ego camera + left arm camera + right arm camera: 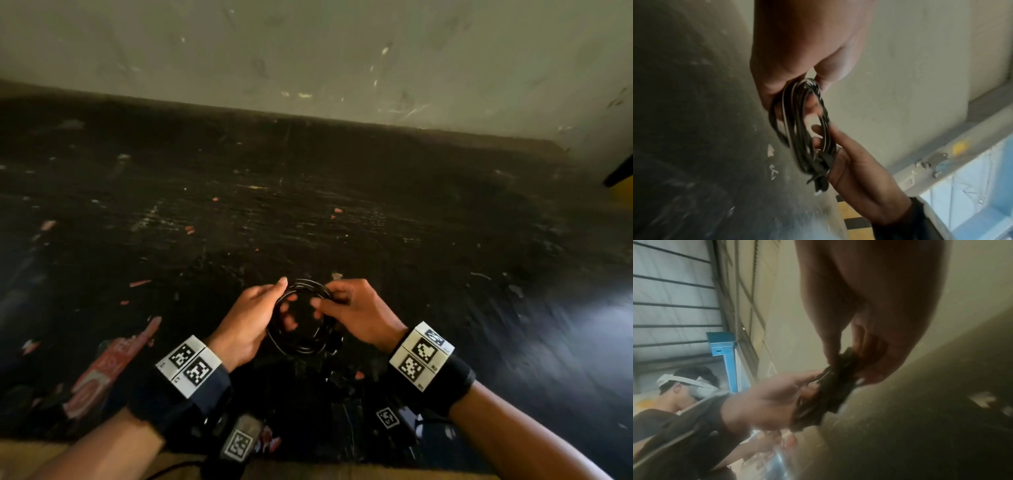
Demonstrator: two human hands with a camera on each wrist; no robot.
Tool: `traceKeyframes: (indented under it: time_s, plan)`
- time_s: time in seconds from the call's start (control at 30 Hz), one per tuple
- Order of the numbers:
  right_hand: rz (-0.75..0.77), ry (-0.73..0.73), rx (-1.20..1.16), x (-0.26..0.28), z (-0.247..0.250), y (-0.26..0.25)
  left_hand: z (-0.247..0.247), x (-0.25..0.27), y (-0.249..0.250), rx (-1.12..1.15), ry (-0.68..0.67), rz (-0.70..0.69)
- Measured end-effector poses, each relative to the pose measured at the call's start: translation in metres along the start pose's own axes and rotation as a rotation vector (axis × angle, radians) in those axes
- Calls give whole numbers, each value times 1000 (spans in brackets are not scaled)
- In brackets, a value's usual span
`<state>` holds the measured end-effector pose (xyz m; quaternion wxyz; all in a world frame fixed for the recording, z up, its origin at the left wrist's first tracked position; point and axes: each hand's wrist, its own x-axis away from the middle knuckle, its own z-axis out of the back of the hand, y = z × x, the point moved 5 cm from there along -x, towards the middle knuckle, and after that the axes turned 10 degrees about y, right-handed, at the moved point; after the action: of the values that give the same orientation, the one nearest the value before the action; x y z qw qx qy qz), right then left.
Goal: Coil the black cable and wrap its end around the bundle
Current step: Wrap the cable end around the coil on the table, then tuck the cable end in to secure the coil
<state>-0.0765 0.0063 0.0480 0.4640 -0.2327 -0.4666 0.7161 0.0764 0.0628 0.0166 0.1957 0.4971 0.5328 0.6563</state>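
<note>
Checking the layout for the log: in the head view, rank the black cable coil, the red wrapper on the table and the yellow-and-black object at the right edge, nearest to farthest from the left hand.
1. Black cable coil: gripped by the left hand.
2. Red wrapper: on the table, to the hand's left.
3. Yellow-and-black object: far right edge, by the wall.

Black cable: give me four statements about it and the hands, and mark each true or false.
1. The black cable is gathered into a round coil. True.
2. Only the left hand holds the coil. False: the right hand grips it too.
3. The coil is held above a dark table. True.
4. The cable lies stretched straight across the table. False: it is looped, between both hands.
</note>
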Motion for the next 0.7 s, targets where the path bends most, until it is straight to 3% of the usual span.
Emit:
traceKeyframes:
  time_s: [0.1, 0.23, 0.3, 0.4, 0.57, 0.7]
  plan:
    - [-106, -33, 2, 8, -2, 24, 14, -2, -10, -32, 154, -9]
    - [-135, -344, 507, 25, -11, 63, 33, -5, -22, -221, 204, -56]
    - [-132, -393, 702, 32, -19, 76, 34, -4, -26, -275, 189, -77]
    - [19, -335, 840, 40, -28, 69, 30, -1, -29, -330, 171, -114]
    - [213, -421, 1036, 55, -40, 52, 27, 2, -37, -332, 127, -108]
    - [272, -453, 1091, 58, -48, 49, 25, 5, -37, -309, 106, -117]
